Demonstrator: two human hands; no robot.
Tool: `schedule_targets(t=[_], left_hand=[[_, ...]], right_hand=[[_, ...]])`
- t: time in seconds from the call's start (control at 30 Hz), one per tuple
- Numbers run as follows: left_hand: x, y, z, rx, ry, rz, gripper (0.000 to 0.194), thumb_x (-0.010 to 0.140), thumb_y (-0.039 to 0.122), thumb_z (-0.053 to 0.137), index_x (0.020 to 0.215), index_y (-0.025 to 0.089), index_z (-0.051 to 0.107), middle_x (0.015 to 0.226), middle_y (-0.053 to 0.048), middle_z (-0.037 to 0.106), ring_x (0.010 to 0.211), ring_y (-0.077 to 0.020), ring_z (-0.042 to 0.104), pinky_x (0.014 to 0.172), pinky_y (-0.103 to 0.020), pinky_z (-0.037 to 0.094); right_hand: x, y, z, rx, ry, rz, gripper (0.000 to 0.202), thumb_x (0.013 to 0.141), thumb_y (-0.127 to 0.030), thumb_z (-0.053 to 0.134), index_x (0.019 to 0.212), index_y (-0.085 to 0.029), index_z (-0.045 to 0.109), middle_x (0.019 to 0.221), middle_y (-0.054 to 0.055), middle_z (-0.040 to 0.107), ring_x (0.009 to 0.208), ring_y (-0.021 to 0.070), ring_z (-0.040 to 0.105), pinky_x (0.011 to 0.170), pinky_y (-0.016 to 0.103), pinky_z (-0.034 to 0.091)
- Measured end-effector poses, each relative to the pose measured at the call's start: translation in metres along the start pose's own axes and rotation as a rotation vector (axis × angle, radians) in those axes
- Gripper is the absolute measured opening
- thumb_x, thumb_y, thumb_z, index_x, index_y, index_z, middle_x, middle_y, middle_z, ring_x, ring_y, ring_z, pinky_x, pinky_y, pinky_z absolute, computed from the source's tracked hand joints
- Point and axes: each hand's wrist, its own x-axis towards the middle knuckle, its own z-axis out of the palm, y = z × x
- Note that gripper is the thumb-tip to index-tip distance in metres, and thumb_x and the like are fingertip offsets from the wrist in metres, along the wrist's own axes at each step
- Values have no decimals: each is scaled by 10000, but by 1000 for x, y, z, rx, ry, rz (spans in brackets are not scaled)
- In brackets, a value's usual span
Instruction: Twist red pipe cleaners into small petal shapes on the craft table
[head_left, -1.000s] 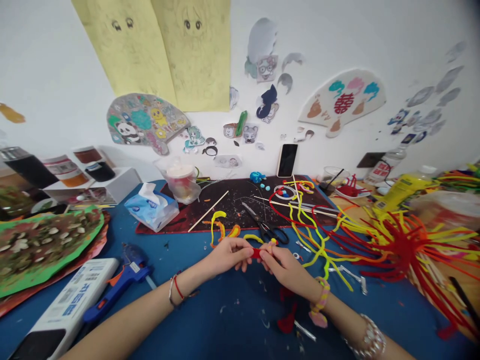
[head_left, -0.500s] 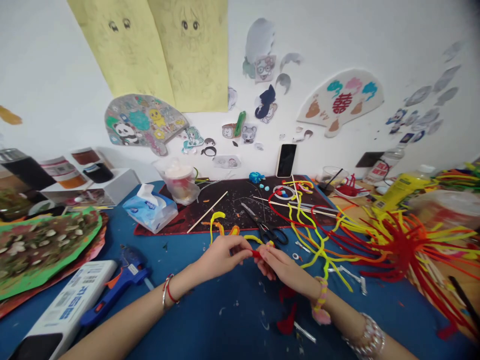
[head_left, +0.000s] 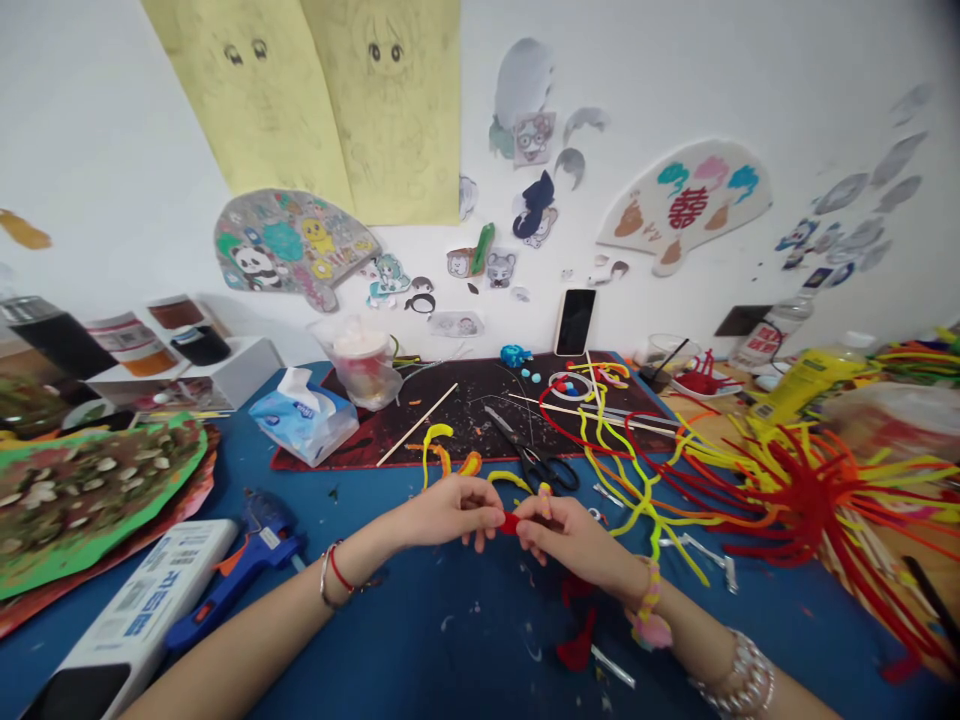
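Note:
Between my two hands is a short red piece of fuzzy pipe cleaner (head_left: 510, 523), mostly covered by fingers. My left hand (head_left: 454, 508) pinches its left end between thumb and forefinger. The right end sits in the fingertips of my right hand (head_left: 566, 535), which has a small yellow-and-pink ring on one finger. Just beyond the hands lie yellow and orange pipe-cleaner pieces (head_left: 438, 432) and black-handled scissors (head_left: 536, 460). Below my right hand, a red fuzzy piece (head_left: 577, 645) rests on the blue table (head_left: 420, 640) beside a silvery strip (head_left: 613, 668).
A blue glue gun (head_left: 244, 570) and a white box (head_left: 150, 600) lie at left, near a tissue pack (head_left: 304, 418). On the right spreads a heap of red, yellow and orange pipe cleaners (head_left: 810, 500). A phone (head_left: 575, 322) leans on the wall behind a dark mat (head_left: 375, 430).
My hands have tilted slightly and my right fingers have shifted on the red piece, so a little more of it shows. Both hands still hold it.

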Motion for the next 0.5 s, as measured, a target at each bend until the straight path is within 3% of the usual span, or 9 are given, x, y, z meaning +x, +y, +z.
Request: schedule_targets(t=[0.13, 0.37, 0.43, 0.5], left_hand=[[-1, -2, -3, -106, -129, 2, 283, 744, 413, 579, 775, 133, 551, 607, 14, 563, 514, -75, 542, 471, -181, 385], [-3, -8, -1, -256, -187, -2, 288, 712, 400, 626, 773, 125, 565, 624, -3, 587, 525, -87, 559, 482, -191, 395], [-3, -6, 2, -295, -163, 19, 272, 731, 385, 611, 779, 121, 567, 622, -10, 587, 517, -87, 555, 474, -191, 390], [-2, -3, 4, -342, -66, 37, 254, 755, 366, 587, 801, 117, 572, 600, -5, 568, 503, -79, 538, 458, -183, 375]], right_hand=[[-3, -2, 2, 62, -86, -34, 267, 780, -418, 529, 719, -161, 569, 626, -13, 538, 507, 80, 482, 514, 213, 428], [-5, -6, 3, 154, -174, -5, 247, 742, -387, 586, 686, -146, 593, 622, -2, 580, 491, 81, 508, 514, 220, 434], [-5, -9, 3, 105, -133, -17, 227, 740, -364, 593, 666, -149, 603, 596, -5, 576, 503, 92, 518, 525, 228, 441], [-6, -12, 3, -12, 1, -58, 198, 736, -344, 602, 659, -162, 613, 581, -8, 575, 524, 107, 530, 543, 237, 449]])
